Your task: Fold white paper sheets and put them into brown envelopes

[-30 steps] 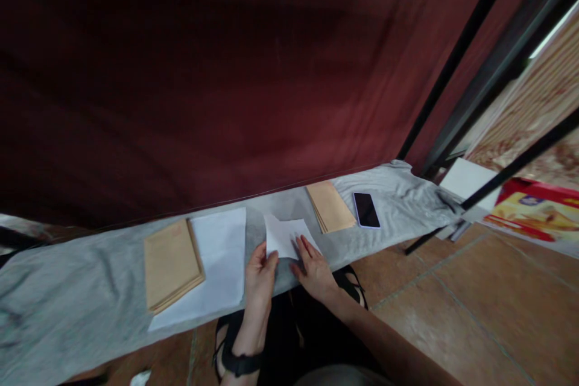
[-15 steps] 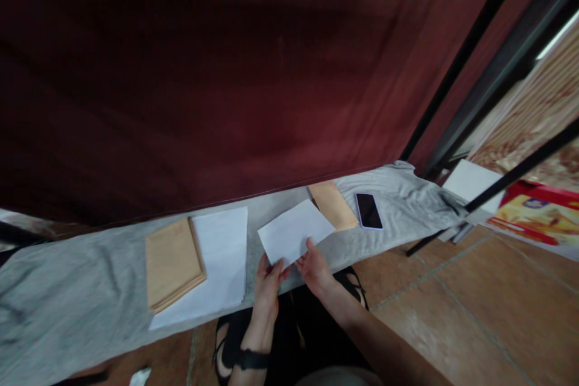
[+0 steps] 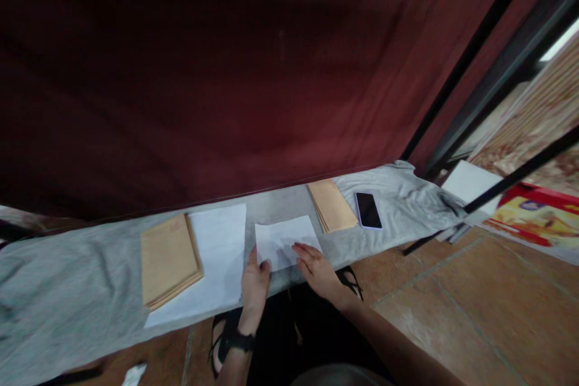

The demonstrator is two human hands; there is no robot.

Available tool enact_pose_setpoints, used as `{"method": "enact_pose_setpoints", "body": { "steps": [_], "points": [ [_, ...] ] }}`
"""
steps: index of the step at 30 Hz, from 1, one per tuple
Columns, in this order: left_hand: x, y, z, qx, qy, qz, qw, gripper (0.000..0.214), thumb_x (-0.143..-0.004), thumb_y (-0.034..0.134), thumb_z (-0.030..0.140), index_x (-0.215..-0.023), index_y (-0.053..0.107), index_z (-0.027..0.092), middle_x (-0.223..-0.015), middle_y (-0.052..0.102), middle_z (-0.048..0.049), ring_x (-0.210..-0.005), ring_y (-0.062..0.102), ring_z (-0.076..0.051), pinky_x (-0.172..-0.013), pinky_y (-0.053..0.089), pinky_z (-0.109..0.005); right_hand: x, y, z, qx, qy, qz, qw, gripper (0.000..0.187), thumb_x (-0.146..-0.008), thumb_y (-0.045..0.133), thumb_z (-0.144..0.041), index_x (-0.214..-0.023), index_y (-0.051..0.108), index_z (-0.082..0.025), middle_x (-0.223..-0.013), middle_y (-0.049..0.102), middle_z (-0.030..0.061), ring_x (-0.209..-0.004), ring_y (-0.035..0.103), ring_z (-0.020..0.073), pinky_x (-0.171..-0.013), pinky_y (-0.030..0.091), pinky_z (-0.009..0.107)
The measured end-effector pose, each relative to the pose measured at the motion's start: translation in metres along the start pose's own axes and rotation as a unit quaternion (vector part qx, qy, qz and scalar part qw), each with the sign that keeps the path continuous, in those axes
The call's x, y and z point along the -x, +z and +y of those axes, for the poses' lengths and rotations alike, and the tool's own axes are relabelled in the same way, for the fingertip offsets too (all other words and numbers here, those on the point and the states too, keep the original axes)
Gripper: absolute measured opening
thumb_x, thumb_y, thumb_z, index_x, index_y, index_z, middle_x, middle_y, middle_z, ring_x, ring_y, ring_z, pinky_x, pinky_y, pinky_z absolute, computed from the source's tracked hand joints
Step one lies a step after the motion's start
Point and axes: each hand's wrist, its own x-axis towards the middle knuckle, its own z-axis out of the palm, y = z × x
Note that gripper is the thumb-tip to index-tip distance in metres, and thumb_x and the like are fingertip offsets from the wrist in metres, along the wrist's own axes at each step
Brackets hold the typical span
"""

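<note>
A white sheet of paper (image 3: 283,238), about half the size of the larger sheets, lies on the grey cloth in front of me. My left hand (image 3: 256,280) grips its lower left corner, thumb on top; the other fingers are partly hidden. Fingers stretched out, my right hand (image 3: 315,266) presses on the paper's lower right part. Left of the hands is a stack of larger white paper (image 3: 221,253), with a pile of brown envelopes (image 3: 169,259) partly on top of it. A smaller pile of brown envelopes (image 3: 332,205) lies to the right of the sheet.
A phone (image 3: 368,210) lies right of the smaller envelope pile. The narrow bench under the grey cloth (image 3: 72,289) backs onto a dark red curtain (image 3: 253,84). Black metal bars (image 3: 461,72), a white box (image 3: 473,182) and a red-yellow carton (image 3: 538,214) stand at right.
The white sheet has come down from a tilted hold to lie on the cloth. My left hand has shifted left along it, and my right hand has flattened onto its surface.
</note>
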Motion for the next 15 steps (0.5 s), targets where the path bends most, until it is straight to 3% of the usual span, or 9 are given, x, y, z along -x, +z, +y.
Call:
{"method": "enact_pose_setpoints", "body": {
  "steps": [3,7,9,11,13,15],
  "points": [
    [0.014,-0.008,0.014,-0.069,-0.005,0.011,0.998,0.054,-0.094,0.047,0.026,-0.144,0.045,0.009,-0.113,0.072,-0.0179,-0.099,0.070,-0.028,-0.088,0.055,-0.041,0.003,0.004,0.006,0.212,-0.105,-0.033,0.971,0.044,-0.102,0.046,-0.031,-0.146,0.050,-0.023,-0.154,0.046,0.0082,-0.143,0.041,0.0251,-0.120,0.030,0.051],
    [0.035,-0.001,0.020,-0.113,0.127,0.132,0.977,0.055,-0.098,0.040,0.029,-0.150,0.038,0.012,-0.145,0.051,-0.0222,-0.135,0.049,-0.034,-0.106,0.045,-0.053,0.008,0.011,0.013,0.298,-0.129,-0.038,0.945,0.049,-0.103,0.047,-0.032,-0.151,0.043,-0.024,-0.157,0.040,0.0064,-0.144,0.039,0.0248,-0.120,0.030,0.050],
    [0.043,0.011,0.020,-0.095,0.224,0.113,0.963,0.055,-0.100,0.037,0.032,-0.154,0.032,0.018,-0.155,0.042,-0.0169,-0.145,0.037,-0.031,-0.112,0.041,-0.053,0.008,0.012,0.015,0.310,-0.127,-0.041,0.941,0.050,-0.103,0.045,-0.029,-0.152,0.040,-0.024,-0.158,0.039,0.0057,-0.144,0.039,0.0241,-0.120,0.029,0.049],
    [0.047,0.026,0.020,-0.090,0.296,0.049,0.950,0.056,-0.101,0.036,0.035,-0.155,0.030,0.020,-0.155,0.044,-0.0135,-0.145,0.038,-0.027,-0.113,0.042,-0.051,0.007,0.011,0.016,0.320,-0.129,-0.052,0.937,0.052,-0.103,0.043,-0.026,-0.154,0.036,-0.023,-0.159,0.037,0.0059,-0.144,0.038,0.0235,-0.121,0.028,0.047],
    [0.050,0.039,0.019,-0.105,0.318,0.013,0.942,0.057,-0.102,0.036,0.037,-0.154,0.030,0.015,-0.153,0.047,-0.0150,-0.144,0.041,-0.027,-0.114,0.041,-0.050,0.006,0.010,0.017,0.329,-0.135,-0.065,0.932,0.055,-0.102,0.043,-0.024,-0.156,0.032,-0.022,-0.159,0.036,0.0063,-0.145,0.036,0.0231,-0.122,0.026,0.046],
    [0.052,0.047,0.018,-0.123,0.313,0.011,0.942,0.059,-0.102,0.036,0.038,-0.154,0.031,0.011,-0.153,0.047,-0.0175,-0.145,0.039,-0.028,-0.116,0.039,-0.050,0.006,0.009,0.017,0.336,-0.141,-0.073,0.928,0.056,-0.102,0.044,-0.024,-0.156,0.031,-0.023,-0.160,0.035,0.0058,-0.146,0.035,0.0232,-0.122,0.024,0.046]
  ]
}}
